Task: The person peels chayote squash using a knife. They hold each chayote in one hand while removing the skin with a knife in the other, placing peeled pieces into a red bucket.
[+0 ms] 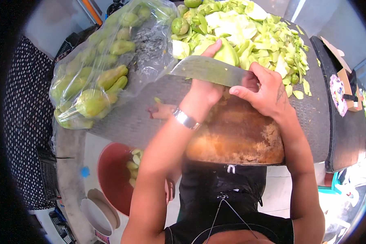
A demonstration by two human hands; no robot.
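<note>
Grips a wide metal knife (209, 71) in the right hand (268, 90), with fingers bent closely around its rear end and thumb stretched out beside the lower edge. Holds a green fruit (227, 53) in the left hand (207, 91), clamped there, with thumb raised against its left side. Cannot see the remaining left fingers, because of the blade lying across the view. Cannot see the knife handle either, covered by the right hand, nor the far side of the fruit. Cannot say surely about contact between blade and fruit. Can make out only partly, behind the left forearm (160, 146), a further hand (162, 111), blurred. Can find the fruit just beyond the blade, before a heap of peelings (280, 53), past the far end of a brown board (236, 150). Looks smooth, rounded and bright green. Can notice at left a clear plastic bag (152, 57), and lower a red bucket (110, 175), partly hidden by the forearm.
</note>
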